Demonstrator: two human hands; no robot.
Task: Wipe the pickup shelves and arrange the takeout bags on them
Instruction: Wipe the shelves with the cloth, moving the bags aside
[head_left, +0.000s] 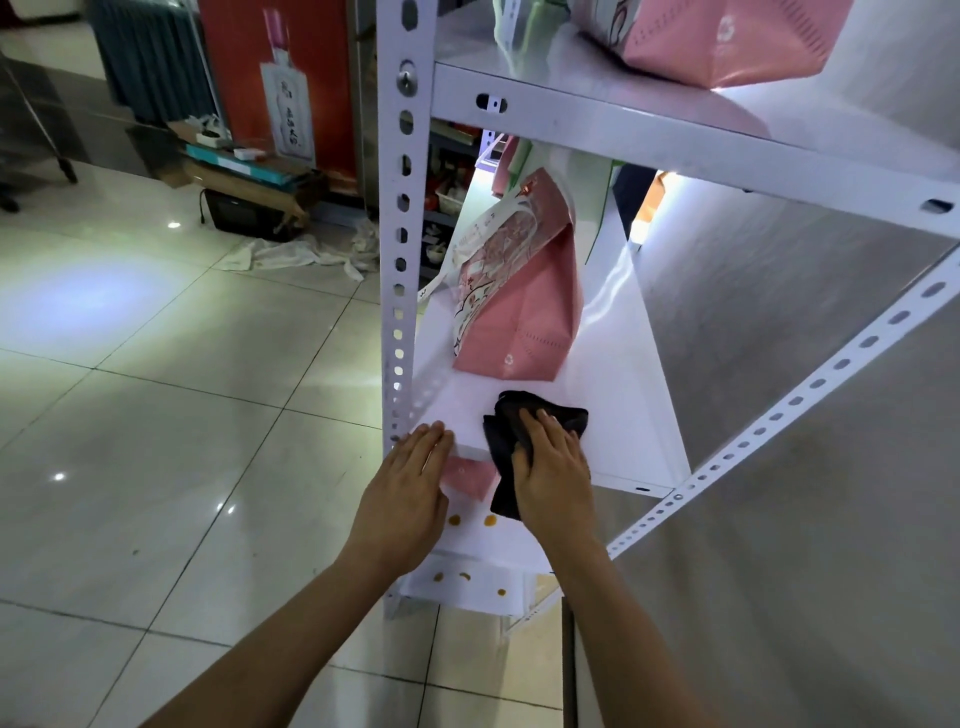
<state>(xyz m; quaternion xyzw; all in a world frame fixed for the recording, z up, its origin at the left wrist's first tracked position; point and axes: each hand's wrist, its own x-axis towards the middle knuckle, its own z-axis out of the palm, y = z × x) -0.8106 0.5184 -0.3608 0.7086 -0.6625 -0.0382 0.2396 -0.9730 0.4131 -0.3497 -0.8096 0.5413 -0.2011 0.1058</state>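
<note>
Right hand (553, 462): pressing crumpled black cloth (519, 431) on white metal shelf (623, 415). Left hand (415, 467): flat, empty, bracing edge. Pink paper takeout bag (519, 317) at twelve o'clock; advisable: wipe around it.

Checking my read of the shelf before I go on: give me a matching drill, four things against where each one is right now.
Things:
1. black cloth
2. left hand
3. pink takeout bag
4. brown spots

Places:
A. on the shelf below the wiped one
B. flat on the shelf's front edge
C. under the right hand
D. standing behind the cloth

Pairs: 1-C, 2-B, 3-D, 4-A
</note>
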